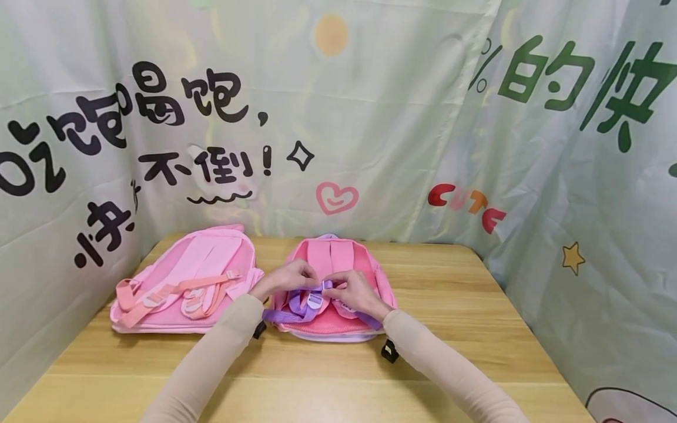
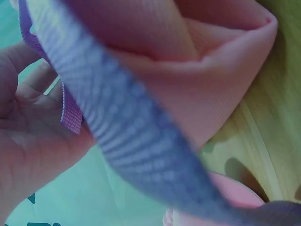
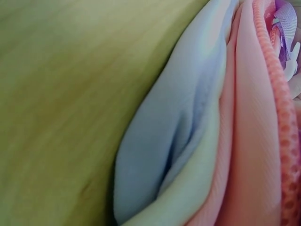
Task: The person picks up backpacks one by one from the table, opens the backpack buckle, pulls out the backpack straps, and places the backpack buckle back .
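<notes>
A pink backpack (image 1: 365,252) with purple straps lies on the table, its back panel and straps facing up. Over its middle, my left hand (image 1: 288,276) pinches a purple strap by a small purple buckle (image 1: 327,285). From the other side my right hand (image 1: 355,291) pinches at the same buckle, both sets of fingertips close together. Just below them sits a pale strap adjuster (image 1: 315,301). In the left wrist view, a purple strap end (image 2: 71,110) hangs by the left palm, and a blurred wide strap (image 2: 127,117) crosses in front. A white plastic piece (image 3: 292,63) shows beside the right fingers.
To the left lies a second pink backpack (image 1: 211,252) with orange straps (image 1: 150,302) spread over its back. Both bags are on a wooden table (image 1: 449,329). A printed curtain (image 1: 381,117) surrounds the table's back and sides.
</notes>
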`<state>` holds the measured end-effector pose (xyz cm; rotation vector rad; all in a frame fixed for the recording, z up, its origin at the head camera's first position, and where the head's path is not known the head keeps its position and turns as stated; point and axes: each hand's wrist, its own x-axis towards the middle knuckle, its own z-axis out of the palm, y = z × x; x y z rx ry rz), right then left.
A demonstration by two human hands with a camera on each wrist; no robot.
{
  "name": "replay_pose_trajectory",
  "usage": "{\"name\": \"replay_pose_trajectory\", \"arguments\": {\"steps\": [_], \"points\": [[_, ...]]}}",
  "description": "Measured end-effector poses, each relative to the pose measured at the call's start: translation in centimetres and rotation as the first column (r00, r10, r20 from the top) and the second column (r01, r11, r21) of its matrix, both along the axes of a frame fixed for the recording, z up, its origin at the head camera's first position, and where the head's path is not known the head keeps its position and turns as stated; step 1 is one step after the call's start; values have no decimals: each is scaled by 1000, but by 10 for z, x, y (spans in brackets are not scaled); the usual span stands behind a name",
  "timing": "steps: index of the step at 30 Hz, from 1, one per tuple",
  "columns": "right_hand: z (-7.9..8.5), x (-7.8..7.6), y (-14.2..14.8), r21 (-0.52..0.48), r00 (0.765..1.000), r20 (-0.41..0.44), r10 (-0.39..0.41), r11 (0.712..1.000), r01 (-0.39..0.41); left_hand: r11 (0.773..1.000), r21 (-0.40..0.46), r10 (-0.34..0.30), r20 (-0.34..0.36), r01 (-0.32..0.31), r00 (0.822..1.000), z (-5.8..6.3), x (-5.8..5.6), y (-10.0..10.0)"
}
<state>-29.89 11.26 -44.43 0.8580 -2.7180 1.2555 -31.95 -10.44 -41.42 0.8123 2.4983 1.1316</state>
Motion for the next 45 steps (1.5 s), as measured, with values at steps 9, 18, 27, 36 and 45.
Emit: {"name": "replay_pose_trajectory", "arguments": {"steps": [9,18,27,36,45], "points": [[3,1,-3,5,1000,-5,-20,1000,20,1000,-13,-2,-43,1,999,-1,-2,1],[2,2,-4,-6,1000,-16,-19,1000,19,1000,3,3,-43,-3,999,-5,-1,2],[1,2,-3,-9,1000,-17,-20,1000,20,1000,-2,21,-37,-21,999,-4,-1,1],[2,2,-4,-16,1000,-10,-5,1000,5,1000,-12,3,-61,-4,998,-4,-2,3],[2,2,-3,-14,1000,5,-13,1000,13,999,-27,46,-23,-47,999,-1,0,-2]]}}
